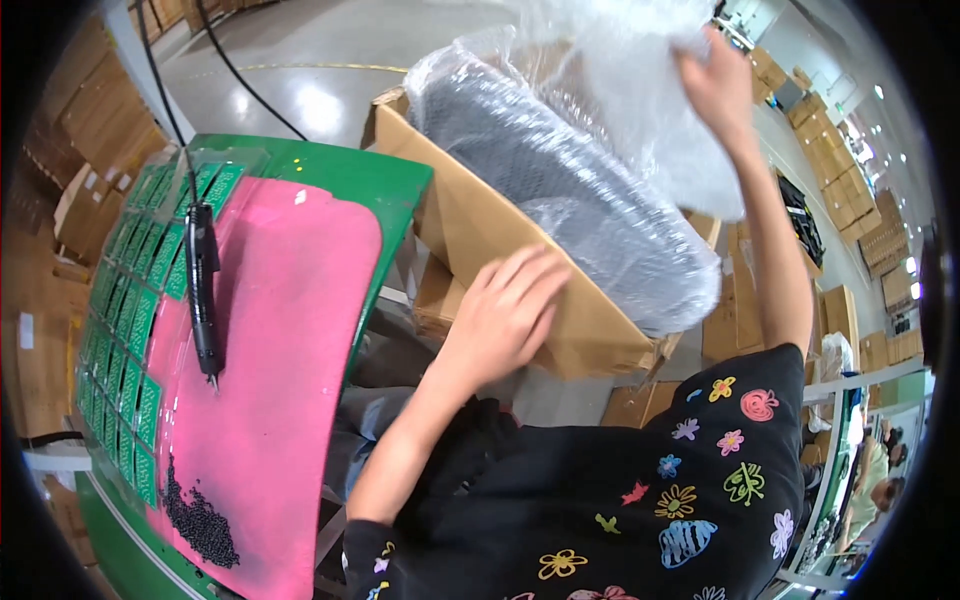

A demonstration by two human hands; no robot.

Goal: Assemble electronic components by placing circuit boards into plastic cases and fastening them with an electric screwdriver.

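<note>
A cardboard box (470, 212) stands tilted before me, right of the green table. In it lie dark, mesh-textured parts (520, 150) wrapped in clear plastic; their exact kind is hard to make out. My left hand (508, 312) is at the box's near wall, fingers bent at its upper edge and thumb on the outer side. Raised at the upper right, my right hand (718, 88) is closed on a clear plastic sheet (630, 95), which hangs crumpled over the far side of the box. My right fingertips are partly hidden by the plastic.
On the green table (395, 185) lies a pink mat (290, 300) with a pile of small black pieces (200, 525). A black electric screwdriver (202, 290) hangs by its cord over the mat. Green circuit boards (125, 310) line the left edge. Cardboard boxes (840, 180) stand at the right.
</note>
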